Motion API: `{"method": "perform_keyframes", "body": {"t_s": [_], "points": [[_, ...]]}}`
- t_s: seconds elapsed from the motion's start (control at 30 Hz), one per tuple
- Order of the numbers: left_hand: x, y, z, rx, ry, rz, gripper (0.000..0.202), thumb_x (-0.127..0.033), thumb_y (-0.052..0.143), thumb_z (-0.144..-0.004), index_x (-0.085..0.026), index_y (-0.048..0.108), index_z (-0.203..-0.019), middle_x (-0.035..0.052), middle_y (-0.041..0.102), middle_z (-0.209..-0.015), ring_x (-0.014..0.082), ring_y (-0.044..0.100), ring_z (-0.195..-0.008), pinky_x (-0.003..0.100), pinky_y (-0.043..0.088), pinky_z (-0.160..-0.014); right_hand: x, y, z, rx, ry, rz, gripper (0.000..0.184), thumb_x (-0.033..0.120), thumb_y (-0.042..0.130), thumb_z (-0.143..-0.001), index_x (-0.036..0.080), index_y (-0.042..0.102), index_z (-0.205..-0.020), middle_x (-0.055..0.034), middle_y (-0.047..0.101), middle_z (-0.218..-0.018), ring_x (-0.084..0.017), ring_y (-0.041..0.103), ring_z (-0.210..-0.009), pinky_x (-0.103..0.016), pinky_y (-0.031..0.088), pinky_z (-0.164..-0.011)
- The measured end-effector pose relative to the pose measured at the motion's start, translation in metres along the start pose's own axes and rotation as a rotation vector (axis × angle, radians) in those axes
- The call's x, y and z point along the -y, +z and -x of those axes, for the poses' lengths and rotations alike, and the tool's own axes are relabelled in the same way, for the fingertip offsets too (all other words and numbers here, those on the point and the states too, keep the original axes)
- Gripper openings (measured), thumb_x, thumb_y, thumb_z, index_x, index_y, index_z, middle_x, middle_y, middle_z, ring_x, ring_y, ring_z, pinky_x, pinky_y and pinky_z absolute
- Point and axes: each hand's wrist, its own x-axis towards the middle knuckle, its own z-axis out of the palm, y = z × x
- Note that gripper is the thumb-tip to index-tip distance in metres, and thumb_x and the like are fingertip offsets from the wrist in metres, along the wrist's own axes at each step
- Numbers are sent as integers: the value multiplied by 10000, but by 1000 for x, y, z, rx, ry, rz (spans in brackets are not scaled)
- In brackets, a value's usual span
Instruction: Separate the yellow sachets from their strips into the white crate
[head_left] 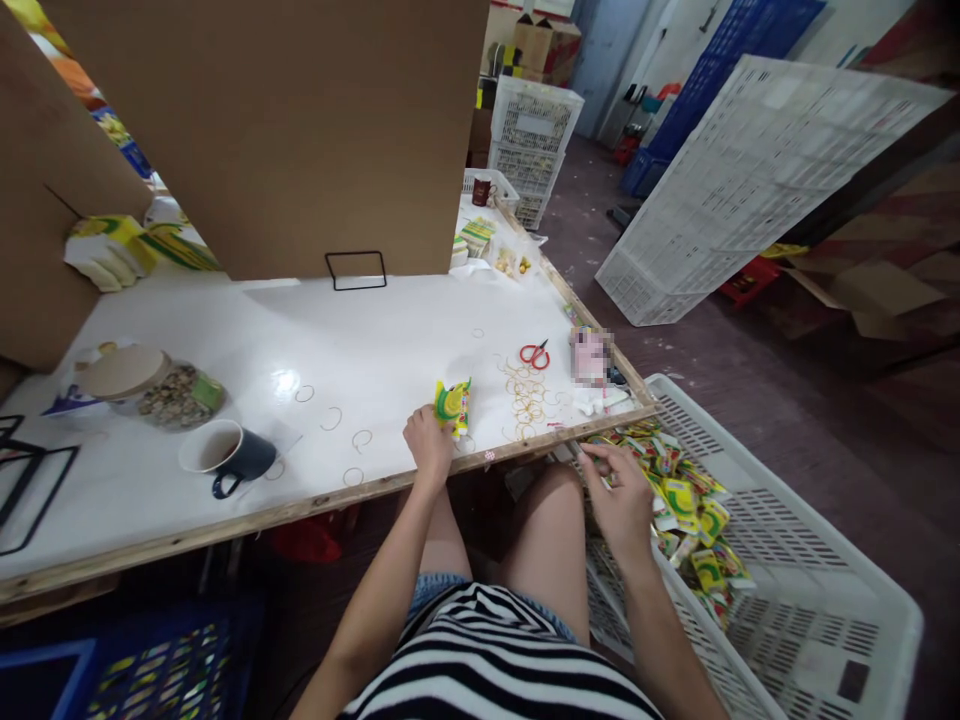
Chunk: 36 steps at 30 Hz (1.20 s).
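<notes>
My left hand (427, 445) rests on the front edge of the white table (390, 330), fingers closed on a small stack of yellow-green sachets (453, 405). My right hand (619, 492) reaches down into the white plastic crate (810, 620) at my right knee, fingers curled on the pile of yellow-green sachets (686, 500) inside. A scatter of rubber bands (529, 400) lies on the table just right of the held stack, with red scissors (535, 353) behind them.
A dark mug (229, 455) and a lidded jar on its side (161, 390) sit at front left. A cardboard wall (300, 130) backs the table. A white crate (750, 180) leans at right. A blue crate (150, 665) stands under the table.
</notes>
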Motion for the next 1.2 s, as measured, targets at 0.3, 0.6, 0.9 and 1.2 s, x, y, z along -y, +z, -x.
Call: {"method": "perform_keyframes", "body": {"t_s": [0.3, 0.6, 0.9, 1.2], "points": [[-34, -34, 46, 202, 124, 399, 109, -298, 560, -833, -192, 543, -810, -12, 602, -719, 139, 582, -658, 238, 449, -628, 61, 44, -7, 270, -207, -145, 353, 290, 524, -902, 248, 557, -1251, -97, 599, -1262, -266, 502, -1219, -493, 406, -1017], [-48, -53, 73, 861, -52, 1124, 440, -541, 666, -751, -149, 662, -951, 62, 679, -841, 185, 625, -789, 301, 473, -766, 66, 47, 0, 215, 40, -351, 205, 279, 593, -847, 204, 516, -1021, -37, 606, -835, -163, 592, -698, -285, 513, -624], [-57, -41, 83, 1011, -291, 1373, 523, -494, 836, -556, -123, 714, -904, 60, 706, -735, 179, 656, -670, 269, 488, -669, 64, 46, 15, 152, 103, -472, 138, 293, 587, -851, 224, 536, -958, -15, 576, -811, -147, 565, -681, -268, 497, -627], [-54, -37, 84, 745, -310, 1314, 410, -464, 796, -633, -121, 694, -833, 44, 713, -719, 170, 652, -664, 265, 502, -669, 47, 47, 22, 243, 280, -535, 312, 370, 585, -859, 182, 576, -1108, -78, 677, -944, -202, 646, -840, -334, 532, -758]]}}
